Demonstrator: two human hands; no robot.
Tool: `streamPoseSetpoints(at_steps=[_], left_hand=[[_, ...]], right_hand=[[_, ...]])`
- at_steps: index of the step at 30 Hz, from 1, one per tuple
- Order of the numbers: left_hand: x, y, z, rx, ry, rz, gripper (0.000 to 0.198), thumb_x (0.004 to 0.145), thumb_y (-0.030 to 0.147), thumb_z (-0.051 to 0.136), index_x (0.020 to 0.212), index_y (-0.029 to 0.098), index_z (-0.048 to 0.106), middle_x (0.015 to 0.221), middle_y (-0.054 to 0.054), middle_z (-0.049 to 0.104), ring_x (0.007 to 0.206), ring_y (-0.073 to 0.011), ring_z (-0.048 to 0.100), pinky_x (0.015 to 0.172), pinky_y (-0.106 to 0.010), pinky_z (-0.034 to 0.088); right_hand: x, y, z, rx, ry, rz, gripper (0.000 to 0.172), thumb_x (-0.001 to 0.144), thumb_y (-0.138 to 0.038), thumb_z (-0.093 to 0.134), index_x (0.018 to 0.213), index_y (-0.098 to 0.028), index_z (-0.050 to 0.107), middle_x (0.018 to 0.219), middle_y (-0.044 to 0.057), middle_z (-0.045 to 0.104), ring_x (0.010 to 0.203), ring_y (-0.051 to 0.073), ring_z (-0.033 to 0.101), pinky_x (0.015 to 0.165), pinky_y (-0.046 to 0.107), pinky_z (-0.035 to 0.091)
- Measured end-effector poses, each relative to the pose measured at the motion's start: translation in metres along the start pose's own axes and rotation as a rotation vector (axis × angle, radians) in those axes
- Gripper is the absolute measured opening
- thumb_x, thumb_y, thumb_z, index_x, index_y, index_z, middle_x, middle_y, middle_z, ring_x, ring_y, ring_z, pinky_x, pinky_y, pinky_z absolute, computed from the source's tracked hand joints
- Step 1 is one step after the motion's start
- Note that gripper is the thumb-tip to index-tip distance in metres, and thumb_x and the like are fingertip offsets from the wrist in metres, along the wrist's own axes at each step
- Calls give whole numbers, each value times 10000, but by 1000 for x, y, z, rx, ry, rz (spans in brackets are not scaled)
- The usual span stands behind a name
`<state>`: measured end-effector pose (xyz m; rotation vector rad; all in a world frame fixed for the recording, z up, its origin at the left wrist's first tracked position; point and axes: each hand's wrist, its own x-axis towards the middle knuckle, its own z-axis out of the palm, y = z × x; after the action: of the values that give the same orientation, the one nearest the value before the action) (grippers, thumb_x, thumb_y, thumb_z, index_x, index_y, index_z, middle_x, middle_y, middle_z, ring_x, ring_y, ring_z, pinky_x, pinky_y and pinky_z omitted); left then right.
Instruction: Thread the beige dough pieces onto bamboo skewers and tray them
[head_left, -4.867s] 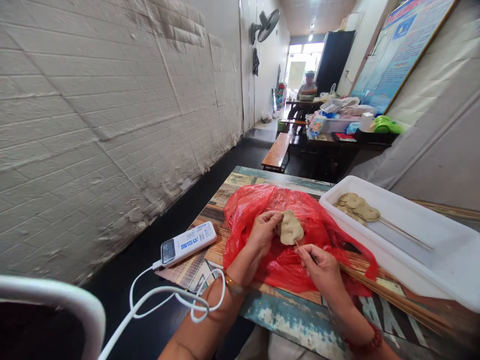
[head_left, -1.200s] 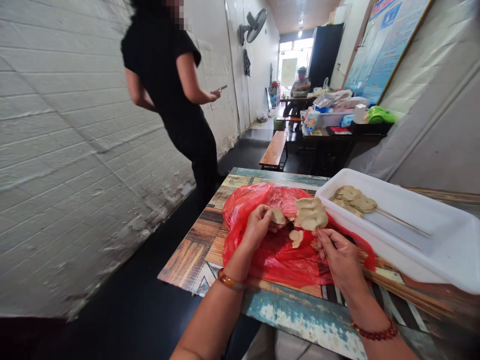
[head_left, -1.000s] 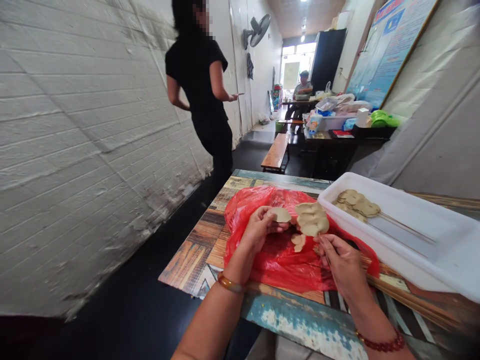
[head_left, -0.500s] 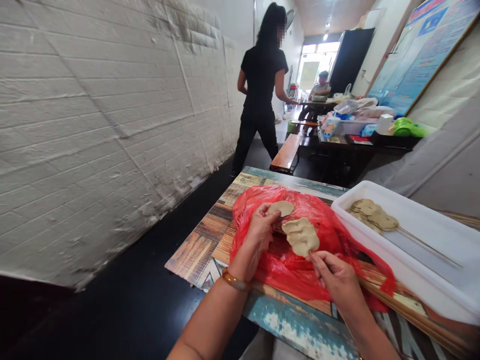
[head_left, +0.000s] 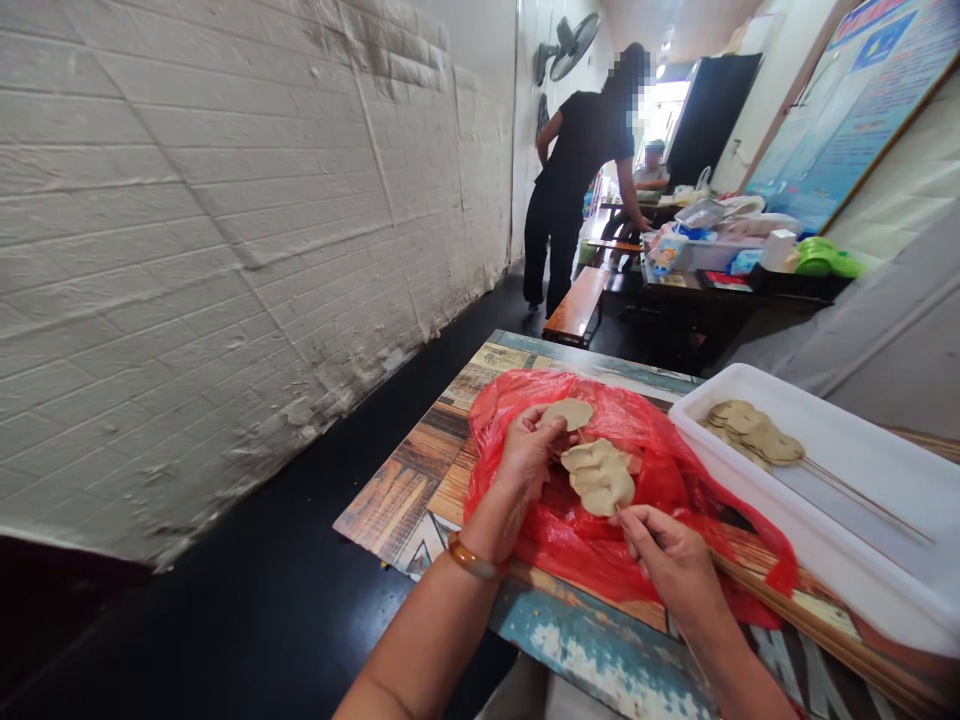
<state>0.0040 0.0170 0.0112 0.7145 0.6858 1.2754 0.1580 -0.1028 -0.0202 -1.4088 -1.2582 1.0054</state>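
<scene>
My left hand [head_left: 529, 450] pinches a thin, round, beige slice [head_left: 568, 414] between thumb and fingers. Its exact food kind is unclear. In my right hand [head_left: 667, 550] is the lower end of a thin skewer [head_left: 619, 512], held between thumb and fingertips. Several folded beige slices [head_left: 598, 478] are threaded on that skewer, just below and right of the slice in my left hand. Under both hands spreads a crumpled red plastic bag [head_left: 517, 395], whose contents are mostly hidden. To the right, finished-looking skewered slices [head_left: 754, 432] lie in a white plastic tray [head_left: 862, 590].
The patterned wooden table [head_left: 397, 500] has a worn blue edge. A bundle of bare sticks [head_left: 795, 610] lies beside the tray. Beyond are an orange bench [head_left: 577, 303], a cluttered dark table [head_left: 690, 285], a person in black [head_left: 577, 150] and a seated person [head_left: 652, 172]. A white wall runs left.
The skewered slices have shifted slightly left, closer to the slice in my left hand. The person in black has walked farther off and now leans toward the cluttered table.
</scene>
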Motion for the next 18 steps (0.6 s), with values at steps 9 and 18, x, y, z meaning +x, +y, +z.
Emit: streamPoseSetpoints(at_steps=[9, 18], left_hand=[[-2, 1, 3, 22, 40, -1, 298, 619, 238, 728, 882, 175, 602, 748, -11, 690, 577, -130, 632, 547, -219, 487], [-2, 1, 3, 43, 44, 34, 308, 601, 237, 738, 867, 172, 597, 742, -11, 679, 591, -135, 629, 579, -240, 497]], right_hand=[[1, -1, -1, -15, -3, -14, 329, 814, -499, 567, 705, -196, 638, 515, -35, 466, 437, 117, 409, 423, 228, 322], [1, 3, -1, -30, -7, -28, 288, 840, -435, 556, 703, -191, 624, 529, -40, 457, 461, 106, 394, 437, 216, 298]])
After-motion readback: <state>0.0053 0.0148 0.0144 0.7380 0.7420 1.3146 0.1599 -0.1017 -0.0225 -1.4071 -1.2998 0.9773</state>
